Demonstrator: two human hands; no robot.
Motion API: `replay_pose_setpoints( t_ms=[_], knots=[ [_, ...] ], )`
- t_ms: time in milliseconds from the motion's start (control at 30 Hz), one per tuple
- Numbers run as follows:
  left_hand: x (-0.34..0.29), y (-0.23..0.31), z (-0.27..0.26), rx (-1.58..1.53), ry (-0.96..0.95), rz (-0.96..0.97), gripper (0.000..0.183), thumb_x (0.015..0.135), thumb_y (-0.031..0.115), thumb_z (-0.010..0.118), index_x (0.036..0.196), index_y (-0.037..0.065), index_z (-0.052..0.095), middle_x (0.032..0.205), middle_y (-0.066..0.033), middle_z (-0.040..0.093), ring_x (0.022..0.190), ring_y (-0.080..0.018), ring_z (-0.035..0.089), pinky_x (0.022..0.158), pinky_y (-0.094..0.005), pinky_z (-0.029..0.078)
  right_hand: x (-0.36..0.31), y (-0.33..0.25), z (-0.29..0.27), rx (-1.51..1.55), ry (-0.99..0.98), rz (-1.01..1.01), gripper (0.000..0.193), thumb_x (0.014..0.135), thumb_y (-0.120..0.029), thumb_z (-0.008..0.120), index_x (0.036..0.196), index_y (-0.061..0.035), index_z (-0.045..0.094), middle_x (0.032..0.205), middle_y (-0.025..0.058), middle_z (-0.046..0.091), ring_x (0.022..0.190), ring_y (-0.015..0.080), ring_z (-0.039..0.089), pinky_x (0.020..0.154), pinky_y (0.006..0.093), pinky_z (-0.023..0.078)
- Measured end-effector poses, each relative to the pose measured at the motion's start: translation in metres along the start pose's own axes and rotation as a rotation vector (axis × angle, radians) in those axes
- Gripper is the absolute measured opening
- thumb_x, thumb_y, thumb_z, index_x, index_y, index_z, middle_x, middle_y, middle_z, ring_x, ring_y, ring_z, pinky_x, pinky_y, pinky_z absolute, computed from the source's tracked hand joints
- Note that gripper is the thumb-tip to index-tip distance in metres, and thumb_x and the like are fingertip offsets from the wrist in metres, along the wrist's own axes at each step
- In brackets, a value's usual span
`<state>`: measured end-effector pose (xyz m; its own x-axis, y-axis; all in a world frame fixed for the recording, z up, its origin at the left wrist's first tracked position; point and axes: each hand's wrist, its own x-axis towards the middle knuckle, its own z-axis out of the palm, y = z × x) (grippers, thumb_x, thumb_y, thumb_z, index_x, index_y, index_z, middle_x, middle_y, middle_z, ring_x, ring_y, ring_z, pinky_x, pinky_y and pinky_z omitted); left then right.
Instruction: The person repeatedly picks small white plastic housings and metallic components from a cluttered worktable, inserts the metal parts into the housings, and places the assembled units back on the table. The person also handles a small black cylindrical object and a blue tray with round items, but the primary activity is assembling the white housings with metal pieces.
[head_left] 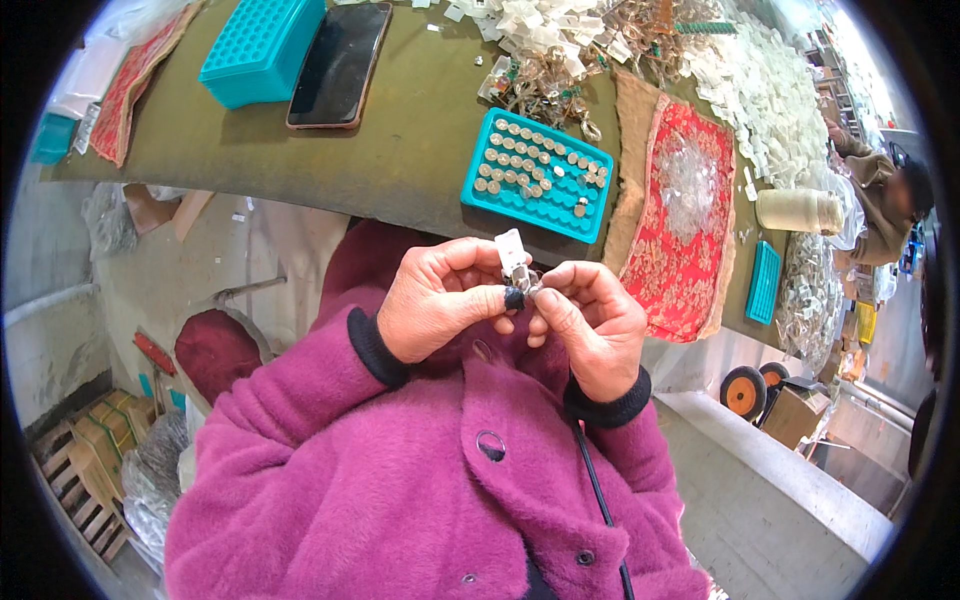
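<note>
Close to my chest, in front of the table edge, both hands meet over a small shiny metal piece [521,280] with a white tag [510,247] standing up from it. My left hand [440,300] pinches it between thumb and fingers; a dark band wraps the thumb tip. My right hand [590,325] is closed on the other side of the same piece, thumb against the bent fingers. The piece's exact kind is partly hidden by the fingertips. Just beyond the hands lies a teal tray [476,205] with rows of small round silvery pieces [520,160].
A red patterned cloth [675,290] bears a clear heap. White tags [550,30] and tangled metal pieces [540,95] pile up behind the tray. Farther left are a phone [340,65] and a teal rack [255,55]. A person [880,195] is at the far right.
</note>
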<state>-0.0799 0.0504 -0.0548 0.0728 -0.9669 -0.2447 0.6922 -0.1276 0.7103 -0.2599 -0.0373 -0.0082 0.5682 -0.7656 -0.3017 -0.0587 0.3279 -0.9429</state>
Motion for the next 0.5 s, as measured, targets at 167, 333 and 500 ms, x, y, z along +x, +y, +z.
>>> replay_pose_setpoints(
  t_ms=[167, 333, 500],
  knots=[
    [-0.001, -0.007, 0.001, 0.261, -0.050, 0.233, 0.030, 0.094, -0.009, 0.072, 0.124, -0.003, 0.071, 0.112, -0.0074, 0.063, 0.090, -0.0159, 0.073, 0.077, -0.0289, 0.065, 0.007, -0.001, -0.002, -0.084, -0.045, 0.030, 0.015, 0.100, -0.001, 0.071, 0.112, 0.0034, 0.064, 0.089, 0.0052, 0.070, 0.070, 0.0073, 0.065, 0.058, 0.0225, 0.054],
    [0.001, -0.001, -0.001, 0.286, -0.050, 0.180, 0.028, 0.095, -0.008, 0.071, 0.122, -0.003, 0.072, 0.106, -0.0074, 0.063, 0.078, -0.0146, 0.071, 0.068, -0.0277, 0.062, 0.012, -0.005, -0.008, -0.151, -0.084, 0.063, 0.011, 0.100, -0.002, 0.072, 0.108, 0.0021, 0.065, 0.085, 0.0050, 0.070, 0.066, 0.0075, 0.063, 0.057, 0.0219, 0.051],
    [0.006, 0.010, -0.006, 0.046, -0.009, -0.053, 0.026, 0.097, 0.000, 0.069, 0.123, -0.006, 0.070, 0.093, -0.0084, 0.068, 0.067, -0.0129, 0.065, 0.062, -0.0262, 0.053, 0.039, -0.008, -0.021, -0.808, 0.159, -0.604, 0.011, 0.093, 0.000, 0.078, 0.102, 0.0002, 0.071, 0.087, 0.0080, 0.067, 0.073, 0.0160, 0.066, 0.064, 0.0295, 0.053]
  ],
)
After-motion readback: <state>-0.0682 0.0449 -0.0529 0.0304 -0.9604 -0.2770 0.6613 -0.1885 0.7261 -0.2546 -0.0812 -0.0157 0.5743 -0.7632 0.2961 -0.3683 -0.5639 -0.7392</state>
